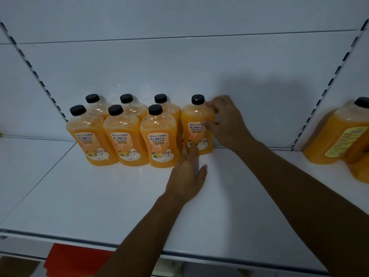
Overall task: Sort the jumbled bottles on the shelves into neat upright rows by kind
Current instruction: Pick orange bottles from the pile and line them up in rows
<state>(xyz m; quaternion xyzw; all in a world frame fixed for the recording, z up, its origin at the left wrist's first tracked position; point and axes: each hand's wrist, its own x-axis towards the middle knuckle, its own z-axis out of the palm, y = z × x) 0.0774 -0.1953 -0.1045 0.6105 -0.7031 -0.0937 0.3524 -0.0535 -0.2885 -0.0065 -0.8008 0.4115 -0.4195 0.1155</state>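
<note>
Shelf (99,196): white, smooth, faintly glossy board with a pale rounded front lip; runs the width of the view. Back panel (179,62): white, in horizontal sections with thin seams. Slotted uprights (34,70) stand at left and right, dark slots in a line, dividing this bay from the neighbouring ones. Light is dim and bluish; a soft shadow of the arms falls on the back panel at right.

Six orange bottles (123,136): black caps, white-and-orange labels facing forward, upright, in two rows of three at the back left of the shelf, sides close together.

Seventh orange bottle (196,124): same kind, upright, at the right end of the back row, just beside the group.

Right hand (225,120): fingers curled round the seventh bottle's shoulder and right side, grasping it.

Left hand (187,176): fingers straight, released, palm low over the shelf, fingertips touching the seventh bottle's base.

Larger orange jugs (337,136): in the bay at right, leaning, yellow label, partly cut off by the edge.

Below the shelf: a red surface (75,258), blurred.
</note>
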